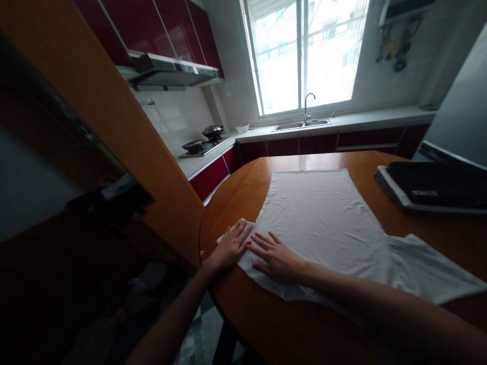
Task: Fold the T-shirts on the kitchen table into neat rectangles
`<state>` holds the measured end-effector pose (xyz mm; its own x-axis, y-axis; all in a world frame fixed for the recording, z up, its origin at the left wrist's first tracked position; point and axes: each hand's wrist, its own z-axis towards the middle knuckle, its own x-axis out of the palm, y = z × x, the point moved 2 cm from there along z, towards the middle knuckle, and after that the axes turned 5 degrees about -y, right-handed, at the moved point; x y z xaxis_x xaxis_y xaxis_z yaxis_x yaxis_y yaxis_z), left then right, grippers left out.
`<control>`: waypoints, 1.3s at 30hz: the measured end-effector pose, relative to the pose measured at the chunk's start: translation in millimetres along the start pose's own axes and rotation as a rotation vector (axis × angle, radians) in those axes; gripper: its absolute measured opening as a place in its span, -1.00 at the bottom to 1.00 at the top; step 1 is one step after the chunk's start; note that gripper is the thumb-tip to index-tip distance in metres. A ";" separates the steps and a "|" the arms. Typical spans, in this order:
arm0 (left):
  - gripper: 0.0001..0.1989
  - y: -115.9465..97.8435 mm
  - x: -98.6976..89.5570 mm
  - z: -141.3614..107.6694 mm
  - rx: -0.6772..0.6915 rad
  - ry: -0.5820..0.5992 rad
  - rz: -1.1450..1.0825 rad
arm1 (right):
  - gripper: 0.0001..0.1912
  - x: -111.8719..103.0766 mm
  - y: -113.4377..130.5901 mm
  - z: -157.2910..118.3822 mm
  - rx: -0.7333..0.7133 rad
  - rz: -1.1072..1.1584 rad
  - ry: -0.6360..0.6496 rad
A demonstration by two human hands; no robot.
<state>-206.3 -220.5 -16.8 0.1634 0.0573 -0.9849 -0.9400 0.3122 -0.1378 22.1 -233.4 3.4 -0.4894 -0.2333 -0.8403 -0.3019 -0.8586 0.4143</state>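
Note:
A white T-shirt (315,213) lies spread on the wooden table (243,177), its hem toward the window and a few wrinkles across the body. My left hand (232,246) rests flat on the left sleeve, fingers extended. Close beside it, my right hand (276,258) presses on the shirt near the left shoulder with its fingers spread. The right sleeve stretches out toward the table's right side. My right forearm covers part of the shirt's near edge and collar area.
A stack of folded dark and light clothes (437,187) sits at the table's right. Beyond are a counter with a sink (300,125), a stove with pans (213,133) and a range hood (175,73). An orange wooden frame (125,111) stands left.

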 end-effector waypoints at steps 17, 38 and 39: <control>-0.61 32.8 -10.3 -42.8 -0.662 -0.515 0.116 | -0.42 2.7 -13.8 2.3 0.060 -0.034 -0.001; -0.75 -45.1 -67.7 4.4 -0.300 -0.612 -0.606 | -0.56 -0.1 -36.1 12.4 0.425 0.489 -0.491; -0.73 -56.5 -70.1 8.8 -0.240 -0.576 -0.637 | -0.54 0.2 -39.0 12.5 0.446 0.553 -0.508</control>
<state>-162.0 -233.8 60.9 0.7404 0.4287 -0.5176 -0.6465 0.2437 -0.7229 23.6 -194.3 -8.6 -0.9338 -0.2405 -0.2649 -0.1537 -0.3989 0.9040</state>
